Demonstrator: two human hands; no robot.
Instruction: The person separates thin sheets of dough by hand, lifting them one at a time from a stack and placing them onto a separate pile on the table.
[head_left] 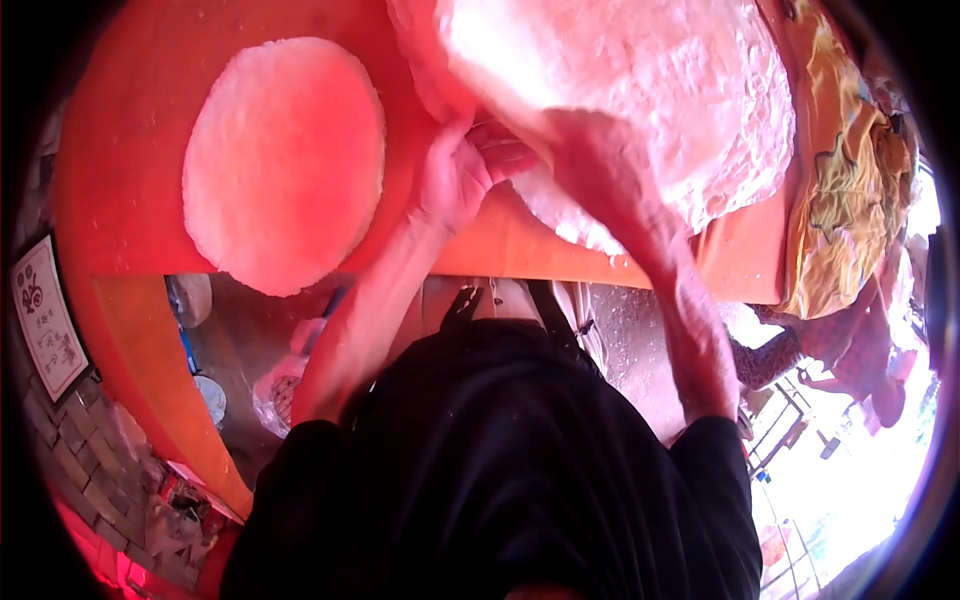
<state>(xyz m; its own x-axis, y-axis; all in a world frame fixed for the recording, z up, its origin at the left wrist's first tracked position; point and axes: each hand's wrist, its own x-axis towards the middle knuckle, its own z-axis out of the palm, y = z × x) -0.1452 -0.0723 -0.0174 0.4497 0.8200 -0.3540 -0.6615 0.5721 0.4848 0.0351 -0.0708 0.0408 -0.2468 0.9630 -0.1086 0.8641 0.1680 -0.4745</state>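
Note:
On the orange-red table surface (130, 150) lies a flat, pale oval piece (285, 165), left of my hands. A larger, thick white mass with a wrinkled edge (700, 110) fills the upper right; its material is hard to tell under the pink light. My left hand (465, 170) is beside that mass's left edge, palm showing and fingers spread toward the right. My right hand (565, 145) reaches over the mass from the right, next to my left fingertips. Its fingers are hard to make out in the glare, and what they touch is unclear.
Crumpled yellow cloth (840, 170) hangs over the table's right side. A framed sheet with writing (50, 315) stands at the far left. Plastic bags and a round container (210, 400) are below the table. Another person's arm (850, 340) shows at the right.

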